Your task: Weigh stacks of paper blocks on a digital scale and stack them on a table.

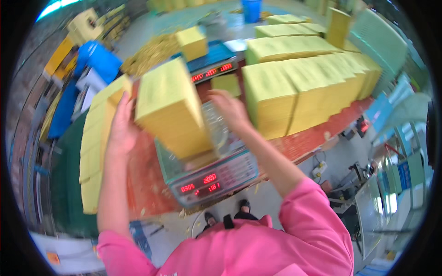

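A tall block of stacked yellow paper sheets [172,117] stands on the tray of a counting scale [244,168] with a lit red display, right in front of me. My left hand [122,129] is upright along the block's left side with its fingers stretched out; whether it touches the paper I cannot tell. To the right of the block, above the scale's tray, my right hand [230,110] is apart from the paper. Its fingers are loosely bent and slightly blurred, and nothing shows in them.
Rows of yellow paper blocks [271,96] line the right of the red table [149,184], more stacks [94,152] its left. Behind stands a second scale [214,71] carrying a smaller block [192,43]. Loose yellow pieces [154,53] lie beyond. A person in blue [96,60] is far left.
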Available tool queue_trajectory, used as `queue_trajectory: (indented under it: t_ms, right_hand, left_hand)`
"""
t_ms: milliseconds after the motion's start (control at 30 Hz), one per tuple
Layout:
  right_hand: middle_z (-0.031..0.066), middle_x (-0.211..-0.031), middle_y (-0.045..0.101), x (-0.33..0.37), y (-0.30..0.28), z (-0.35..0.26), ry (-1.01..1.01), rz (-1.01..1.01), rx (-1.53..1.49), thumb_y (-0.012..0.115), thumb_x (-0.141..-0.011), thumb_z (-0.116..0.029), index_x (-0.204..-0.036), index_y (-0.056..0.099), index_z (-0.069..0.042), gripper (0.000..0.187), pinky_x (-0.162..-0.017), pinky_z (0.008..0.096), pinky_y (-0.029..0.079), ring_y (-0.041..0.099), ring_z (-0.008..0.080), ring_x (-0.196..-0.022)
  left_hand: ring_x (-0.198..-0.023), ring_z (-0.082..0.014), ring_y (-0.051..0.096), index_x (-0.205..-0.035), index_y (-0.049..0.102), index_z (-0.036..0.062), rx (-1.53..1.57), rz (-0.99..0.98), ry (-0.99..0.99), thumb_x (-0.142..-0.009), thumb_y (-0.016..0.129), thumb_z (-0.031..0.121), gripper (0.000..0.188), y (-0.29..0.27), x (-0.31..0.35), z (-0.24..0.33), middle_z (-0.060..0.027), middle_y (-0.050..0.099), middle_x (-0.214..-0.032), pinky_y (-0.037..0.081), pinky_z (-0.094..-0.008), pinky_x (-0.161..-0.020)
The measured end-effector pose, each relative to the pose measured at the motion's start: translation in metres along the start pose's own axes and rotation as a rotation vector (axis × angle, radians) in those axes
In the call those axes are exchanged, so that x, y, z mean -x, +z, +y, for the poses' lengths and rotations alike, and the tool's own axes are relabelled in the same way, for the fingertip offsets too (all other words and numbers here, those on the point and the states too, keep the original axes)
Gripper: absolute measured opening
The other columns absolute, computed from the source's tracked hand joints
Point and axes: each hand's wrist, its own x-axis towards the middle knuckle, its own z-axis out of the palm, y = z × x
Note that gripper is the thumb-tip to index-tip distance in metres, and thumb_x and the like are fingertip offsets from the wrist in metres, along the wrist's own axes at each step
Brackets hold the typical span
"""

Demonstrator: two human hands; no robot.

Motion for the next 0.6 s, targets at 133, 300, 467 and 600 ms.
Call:
queue_trajectory:
  t_ms: [133,300,467,600]
  right_hand:
    - [0.0237,-0.119,0.061,-0.066,0.062,0.046,-0.012,-0.054,-0.062,0.037,-0.1,-0.043,-0.116,0.061,-0.001,0.05,-0.1,0.0417,0.041,0.055,0.0395,-0.116]
    - [0.0248,-0.115,0.062,-0.035,0.062,0.03,0.081,-0.165,-0.083,0.036,-0.1,-0.043,-0.11,0.061,0.001,0.051,-0.094,0.0445,0.044,0.056,0.0419,-0.111]
    - [0.0254,-0.109,0.063,0.031,0.015,0.006,0.077,-0.168,-0.02,0.04,-0.1,-0.038,-0.113,0.06,0.0,0.044,-0.092,0.044,0.045,0.058,0.0427,-0.106]
    - [0.0226,-0.103,0.064,0.073,0.02,0.005,-0.125,0.112,-0.052,0.047,-0.099,-0.03,-0.115,0.057,0.001,0.036,-0.091,0.0445,0.046,0.059,0.042,-0.102]
  left_hand:
    - [-0.106,-0.0184,0.063,-0.13,0.056,0.0061,-0.083,0.011,-0.088,-0.095,0.055,0.043,0.05,0.022,-0.033,0.005,-0.007,0.066,-0.119,0.048,-0.0335,-0.093]
    - [-0.101,-0.0181,0.066,-0.126,0.058,0.0041,-0.132,0.132,-0.191,-0.095,0.057,0.034,0.043,0.018,-0.014,0.012,-0.0076,0.067,-0.116,0.052,-0.0325,-0.087]
    - [-0.103,-0.0189,0.065,-0.127,0.056,0.0018,-0.236,0.077,-0.336,-0.095,0.056,0.034,0.046,0.025,0.016,0.005,-0.0107,0.066,-0.116,0.052,-0.0349,-0.089]
    - [-0.104,-0.0208,0.065,-0.132,0.053,0.0029,-0.227,0.022,-0.355,-0.097,0.05,0.037,0.049,0.028,0.03,0.003,-0.011,0.065,-0.119,0.053,-0.0345,-0.09]
